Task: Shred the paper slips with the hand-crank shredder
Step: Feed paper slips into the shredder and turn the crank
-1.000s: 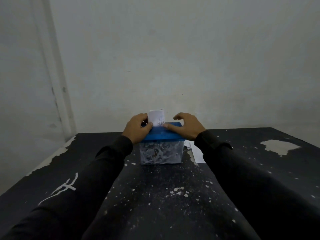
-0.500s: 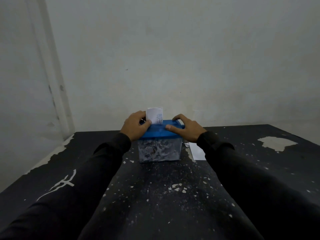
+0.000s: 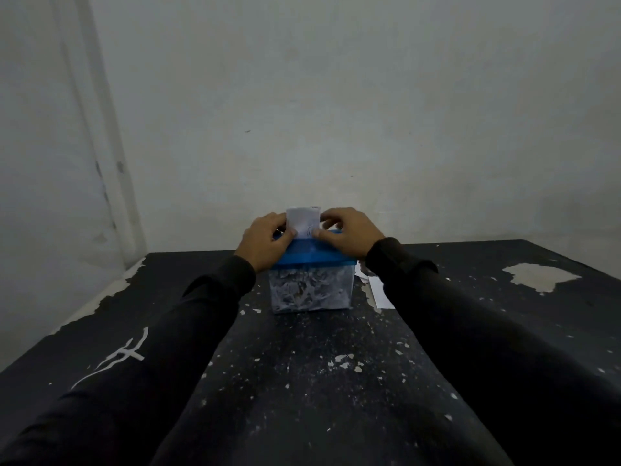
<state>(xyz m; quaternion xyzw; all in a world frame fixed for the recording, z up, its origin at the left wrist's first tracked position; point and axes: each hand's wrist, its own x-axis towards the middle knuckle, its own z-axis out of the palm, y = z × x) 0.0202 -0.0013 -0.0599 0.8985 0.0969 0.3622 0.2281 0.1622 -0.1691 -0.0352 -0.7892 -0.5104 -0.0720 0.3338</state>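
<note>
The hand-crank shredder (image 3: 312,255) has a blue lid and a clear bin (image 3: 311,292) full of white shreds; it stands at the middle of the dark table. A white paper slip (image 3: 304,222) stands upright out of the lid's top. My left hand (image 3: 265,242) pinches the slip's left edge, and my right hand (image 3: 347,233) pinches its right edge, thumb on the front. The crank is hidden from view.
More white paper slips (image 3: 379,290) lie on the table just right of the shredder, partly under my right sleeve. The black table (image 3: 302,381) has chipped paint and a bare patch (image 3: 537,275) at the far right. A pale wall rises close behind.
My right hand has moved left from the lid's right part onto the slip's right edge. The left hand stays on the slip. The view has shifted slightly.
</note>
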